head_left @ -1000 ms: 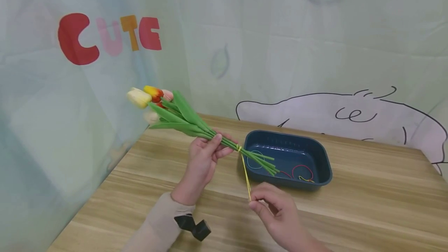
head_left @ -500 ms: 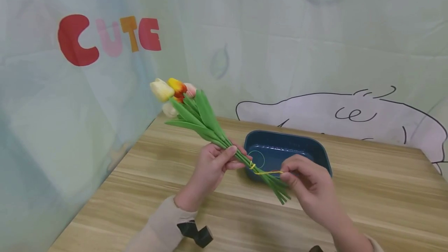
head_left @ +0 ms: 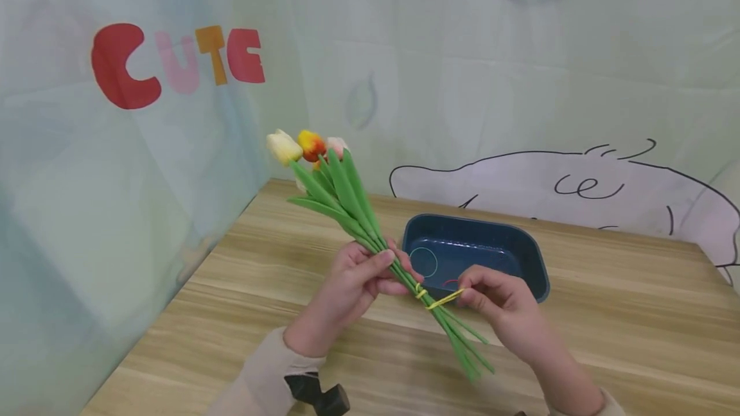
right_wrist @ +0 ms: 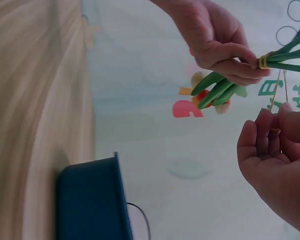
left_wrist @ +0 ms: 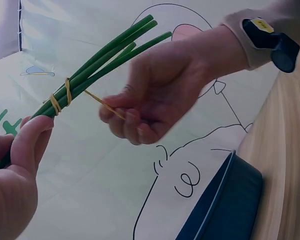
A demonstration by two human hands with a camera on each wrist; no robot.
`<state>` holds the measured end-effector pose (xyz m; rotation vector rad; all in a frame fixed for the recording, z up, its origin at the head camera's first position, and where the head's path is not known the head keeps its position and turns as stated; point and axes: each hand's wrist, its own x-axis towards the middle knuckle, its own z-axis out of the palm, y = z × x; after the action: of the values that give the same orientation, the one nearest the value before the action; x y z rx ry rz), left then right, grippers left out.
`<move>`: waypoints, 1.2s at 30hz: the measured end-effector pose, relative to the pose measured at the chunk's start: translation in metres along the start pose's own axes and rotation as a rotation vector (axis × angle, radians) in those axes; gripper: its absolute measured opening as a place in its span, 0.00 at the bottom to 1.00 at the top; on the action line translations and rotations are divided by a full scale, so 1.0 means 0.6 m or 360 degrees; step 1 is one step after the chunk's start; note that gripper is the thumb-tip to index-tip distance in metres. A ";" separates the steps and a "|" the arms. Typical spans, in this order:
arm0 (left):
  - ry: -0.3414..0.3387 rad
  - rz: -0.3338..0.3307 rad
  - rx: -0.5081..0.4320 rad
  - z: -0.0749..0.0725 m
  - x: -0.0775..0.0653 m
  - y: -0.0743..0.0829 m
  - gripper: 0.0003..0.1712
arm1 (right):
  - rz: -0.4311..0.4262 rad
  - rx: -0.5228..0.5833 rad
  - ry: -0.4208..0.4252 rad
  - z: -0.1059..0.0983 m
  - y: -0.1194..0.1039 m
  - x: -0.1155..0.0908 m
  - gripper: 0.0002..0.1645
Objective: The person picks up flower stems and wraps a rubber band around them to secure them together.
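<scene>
This is a screened-off corner; whether in a home or studio cannot be told. In the head view, pale green-blue, creased printed sheeting (head_left: 462,82) walls it from nine to three o'clock, bearing flat red, pink and orange "CUTE" lettering (head_left: 110,66) at ten and a whitish, black-outlined cartoon figure (head_left: 520,178) at three; a wood-grain table (head_left: 399,364) lies at six.

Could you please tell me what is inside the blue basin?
In the blue basin, a thin pale green loop lies at the left, and a bit of red strand shows beside the right hand. That hand covers the near right part; anything behind it cannot be seen.
</scene>
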<state>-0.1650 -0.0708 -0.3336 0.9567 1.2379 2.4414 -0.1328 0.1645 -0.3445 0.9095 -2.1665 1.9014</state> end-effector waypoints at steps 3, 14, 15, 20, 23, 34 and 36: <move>0.0075 0.0047 -0.0015 -0.002 0.002 0.003 0.09 | 0.0104 0.0092 -0.0027 0.006 0.010 -0.005 0.11; 0.0487 0.0023 0.0006 -0.006 0.005 0.004 0.13 | 0.0376 0.0197 -0.0052 0.052 0.035 -0.017 0.05; 0.0506 0.0025 0.0012 -0.006 0.005 0.003 0.14 | 0.0364 0.0288 -0.0067 0.055 0.038 -0.018 0.06; 0.0569 0.0045 0.0021 -0.008 0.007 0.000 0.15 | 0.0380 0.0838 -0.0115 0.068 0.047 -0.023 0.13; 0.0597 0.0055 0.0024 -0.008 0.007 -0.001 0.15 | 0.0420 0.0984 -0.0084 0.074 0.047 -0.025 0.13; 0.0643 0.0096 0.0034 -0.005 0.009 -0.001 0.16 | 0.0429 0.1078 0.0025 0.086 0.039 -0.026 0.12; 0.0675 0.0113 0.0048 -0.004 0.010 -0.002 0.16 | 0.0449 0.1082 0.0081 0.095 0.038 -0.028 0.12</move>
<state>-0.1710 -0.0690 -0.3329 0.5069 1.3887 2.7853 -0.1141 0.1180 -0.3833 0.6297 -1.6899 2.8448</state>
